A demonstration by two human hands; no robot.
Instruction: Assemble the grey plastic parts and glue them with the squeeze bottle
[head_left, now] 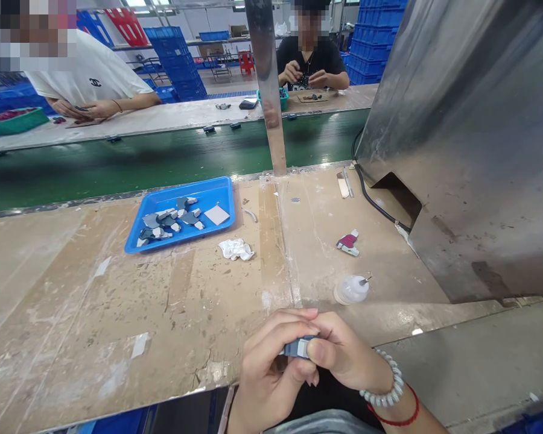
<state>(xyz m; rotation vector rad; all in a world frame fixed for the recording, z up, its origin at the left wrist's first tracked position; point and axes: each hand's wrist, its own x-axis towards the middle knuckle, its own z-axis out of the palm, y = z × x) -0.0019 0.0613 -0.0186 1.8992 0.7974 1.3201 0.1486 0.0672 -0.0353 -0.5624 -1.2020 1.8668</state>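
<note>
Between my fingers, at the table's front edge, is a small dark grey and light grey plastic part (298,348), mostly covered by both hands. My left hand (271,361) wraps round it from the left, with the thumb below. From the right, my right hand (344,349) presses its thumb on the part's pale end. Just beyond my hands stands a translucent squeeze bottle (352,290) with a thin metal tip. A red and grey part (348,243) lies farther back on the table.
A blue tray (181,244) at the back left holds several grey parts and a pale square pad (217,214). Near it lies a crumpled white cloth (236,249). A metal post (268,90) and a large metal housing (461,150) rise here. Co-workers sit beyond the green conveyor (163,158).
</note>
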